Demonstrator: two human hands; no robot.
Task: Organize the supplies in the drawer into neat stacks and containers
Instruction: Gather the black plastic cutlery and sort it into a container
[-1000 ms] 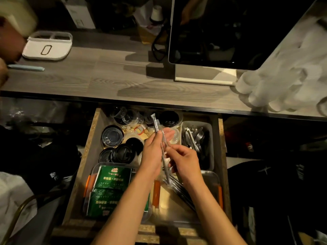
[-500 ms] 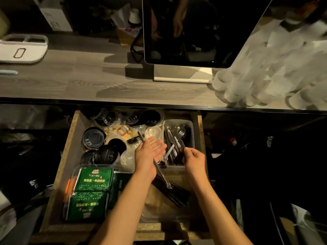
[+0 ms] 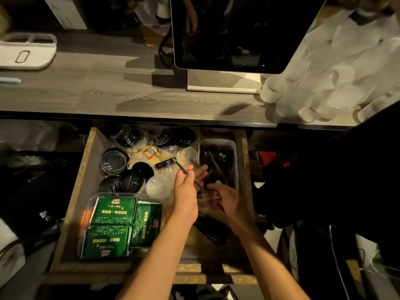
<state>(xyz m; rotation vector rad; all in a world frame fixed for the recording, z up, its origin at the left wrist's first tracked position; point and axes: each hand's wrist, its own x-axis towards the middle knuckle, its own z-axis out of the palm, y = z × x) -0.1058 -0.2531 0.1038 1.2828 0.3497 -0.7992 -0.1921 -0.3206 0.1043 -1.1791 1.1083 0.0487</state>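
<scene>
An open wooden drawer [image 3: 74,198] sits under the counter. My left hand [image 3: 186,191] holds a thin wrapped utensil [image 3: 181,167] that sticks up and to the left over the drawer's middle. My right hand [image 3: 225,199] is beside it, fingers closed on another wrapped utensil just in front of a clear bin [image 3: 234,148] that holds dark cutlery. Black cup lids [image 3: 127,182] and clear lids [image 3: 113,161] lie at the back left. Green packets [image 3: 112,213] fill a clear tray at the front left.
A dark pile of wrapped utensils [image 3: 213,231] lies in a clear tray at the front right. On the counter stand a dark screen [image 3: 227,33], stacks of white paper cups [image 3: 324,83] and a white divided tray [image 3: 26,53].
My right hand has come back from the cutlery bin towards my left hand and now grips a wrapped utensil. My left hand still holds its utensil. The view shifted slightly.
</scene>
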